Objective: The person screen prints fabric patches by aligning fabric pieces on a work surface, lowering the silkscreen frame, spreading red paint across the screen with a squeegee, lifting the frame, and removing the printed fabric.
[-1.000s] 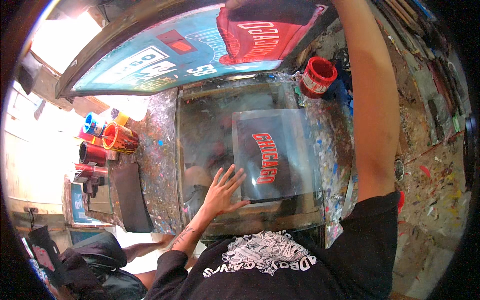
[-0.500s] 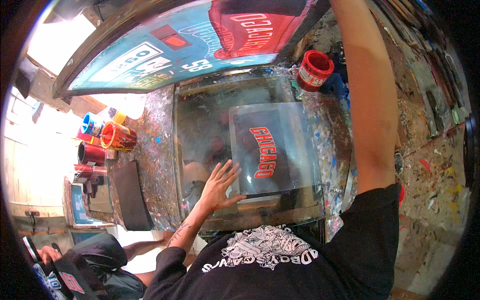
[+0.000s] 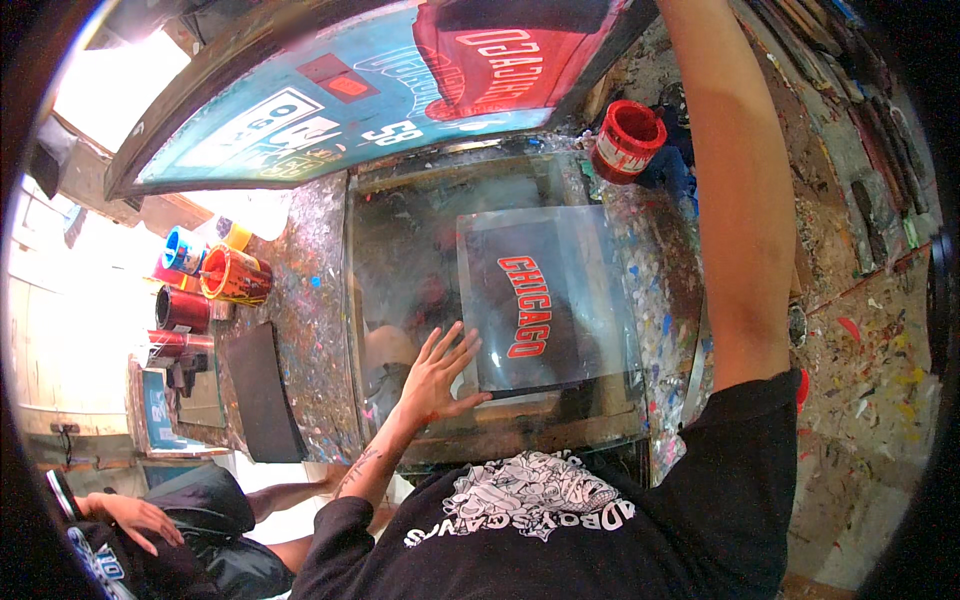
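My left hand [image 3: 440, 370] lies with fingers spread on a glass-topped work surface [image 3: 400, 230], at the left edge of a clear sheet [image 3: 590, 250]. Its thumb points toward the sheet's near left corner. Red lettering with a pale outline [image 3: 523, 306] runs down the sheet's middle over a dark area. My right arm [image 3: 745, 200] reaches up past the top edge of the picture, so the right hand is out of sight. Beyond the glass a framed printing screen [image 3: 330, 125] stands raised and tilted, with teal mesh, pale stencil designs and a red ink-covered patch at its right.
An open red paint tub [image 3: 628, 142] stands at the far right of the glass. Several paint tubs, including an orange-red one [image 3: 236, 275], sit at left above a dark flat strip [image 3: 265, 390]. Another person's hand [image 3: 145, 520] shows at lower left.
The other person's hand at lower left has come forward with fingers spread, and the dark piece with a red print there is out of sight. My left hand stays nearly still.
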`<state>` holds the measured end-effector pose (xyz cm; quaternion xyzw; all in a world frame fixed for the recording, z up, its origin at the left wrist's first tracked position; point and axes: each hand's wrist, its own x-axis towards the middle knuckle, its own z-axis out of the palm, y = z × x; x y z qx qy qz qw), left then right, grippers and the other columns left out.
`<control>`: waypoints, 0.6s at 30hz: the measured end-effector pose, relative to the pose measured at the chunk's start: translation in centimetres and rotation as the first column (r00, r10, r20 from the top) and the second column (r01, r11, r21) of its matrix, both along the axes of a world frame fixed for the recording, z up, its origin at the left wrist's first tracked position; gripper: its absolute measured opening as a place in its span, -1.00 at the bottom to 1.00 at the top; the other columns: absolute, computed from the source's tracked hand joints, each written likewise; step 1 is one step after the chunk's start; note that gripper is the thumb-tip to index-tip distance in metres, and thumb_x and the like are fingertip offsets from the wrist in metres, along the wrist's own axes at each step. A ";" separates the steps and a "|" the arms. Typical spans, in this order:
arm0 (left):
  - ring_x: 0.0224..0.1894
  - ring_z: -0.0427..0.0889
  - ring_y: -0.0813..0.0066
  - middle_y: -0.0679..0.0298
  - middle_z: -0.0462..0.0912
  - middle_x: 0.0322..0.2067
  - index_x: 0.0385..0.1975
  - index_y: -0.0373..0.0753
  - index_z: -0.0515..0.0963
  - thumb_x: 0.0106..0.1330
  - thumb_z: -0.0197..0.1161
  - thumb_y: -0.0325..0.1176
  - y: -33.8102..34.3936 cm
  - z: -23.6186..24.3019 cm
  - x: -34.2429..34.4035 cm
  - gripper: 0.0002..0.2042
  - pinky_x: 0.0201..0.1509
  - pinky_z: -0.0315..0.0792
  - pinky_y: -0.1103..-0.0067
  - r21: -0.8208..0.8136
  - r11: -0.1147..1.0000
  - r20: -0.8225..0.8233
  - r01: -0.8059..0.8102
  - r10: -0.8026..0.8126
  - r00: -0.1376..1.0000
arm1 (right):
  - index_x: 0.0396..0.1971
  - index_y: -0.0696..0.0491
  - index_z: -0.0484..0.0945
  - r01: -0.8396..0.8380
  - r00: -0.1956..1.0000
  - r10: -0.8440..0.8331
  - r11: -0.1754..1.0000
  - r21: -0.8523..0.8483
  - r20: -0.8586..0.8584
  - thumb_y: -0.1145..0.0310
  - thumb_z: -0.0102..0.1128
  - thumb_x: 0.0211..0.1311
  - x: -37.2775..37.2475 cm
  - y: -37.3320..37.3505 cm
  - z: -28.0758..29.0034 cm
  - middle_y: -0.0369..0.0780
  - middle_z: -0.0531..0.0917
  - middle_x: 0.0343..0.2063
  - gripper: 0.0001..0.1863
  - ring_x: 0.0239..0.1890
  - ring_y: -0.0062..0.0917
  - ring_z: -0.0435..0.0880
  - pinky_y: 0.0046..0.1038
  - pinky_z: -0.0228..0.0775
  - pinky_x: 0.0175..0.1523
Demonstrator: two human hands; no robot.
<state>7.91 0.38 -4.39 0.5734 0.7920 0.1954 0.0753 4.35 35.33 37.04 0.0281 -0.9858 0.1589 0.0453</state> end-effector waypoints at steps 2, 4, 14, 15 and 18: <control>0.58 0.10 0.19 0.17 0.35 0.44 0.35 -0.26 0.43 0.19 0.39 0.20 0.1 0.3 0.1 -0.17 0.63 -0.09 0.13 -0.001 1.000 0.005 -0.004 0.004 1.000 | -0.19 0.13 0.77 -0.001 1.000 0.001 1.000 -0.001 0.004 -0.31 0.45 -0.08 0.0 0.1 0.0 -0.05 0.79 -0.21 -0.26 -0.18 -0.32 0.77 -0.34 0.56 -0.03; 0.57 0.10 0.19 0.18 0.35 0.44 0.35 -0.25 0.43 0.19 0.39 0.20 0.1 0.3 0.1 -0.17 0.63 -0.09 0.13 -0.001 1.000 0.011 -0.008 0.008 1.000 | -0.19 0.13 0.77 0.003 1.000 -0.003 1.000 -0.005 0.009 -0.30 0.45 -0.08 0.1 0.0 0.0 -0.05 0.79 -0.21 -0.26 -0.18 -0.32 0.77 -0.34 0.56 -0.03; 0.59 0.05 0.21 0.20 0.30 0.48 0.40 -0.24 0.37 0.22 0.34 0.23 -0.1 0.2 -0.1 -0.15 0.64 -0.11 0.14 -0.043 0.999 -0.014 0.015 -0.015 1.000 | -0.20 0.13 0.77 -0.001 1.000 0.001 1.000 -0.007 0.015 -0.29 0.45 -0.07 0.2 -0.2 0.2 -0.05 0.79 -0.22 -0.27 -0.18 -0.32 0.77 -0.34 0.56 -0.04; 0.60 0.04 0.22 0.20 0.28 0.48 0.41 -0.24 0.36 0.23 0.33 0.24 -0.1 0.2 -0.1 -0.15 0.64 -0.12 0.15 -0.050 0.999 -0.012 0.020 -0.021 1.000 | -0.20 0.13 0.77 -0.001 1.000 0.001 1.000 -0.010 0.018 -0.29 0.45 -0.07 0.3 -0.2 0.1 -0.05 0.79 -0.22 -0.27 -0.18 -0.32 0.77 -0.34 0.56 -0.04; 0.60 0.03 0.22 0.20 0.28 0.48 0.41 -0.23 0.36 0.24 0.32 0.24 -0.1 0.4 -0.1 -0.15 0.64 -0.13 0.15 -0.058 0.998 -0.015 0.020 -0.021 1.000 | -0.21 0.13 0.77 0.000 1.000 0.000 1.000 -0.012 0.018 -0.29 0.45 -0.07 0.2 -0.2 0.2 -0.05 0.79 -0.23 -0.28 -0.18 -0.32 0.77 -0.33 0.56 -0.04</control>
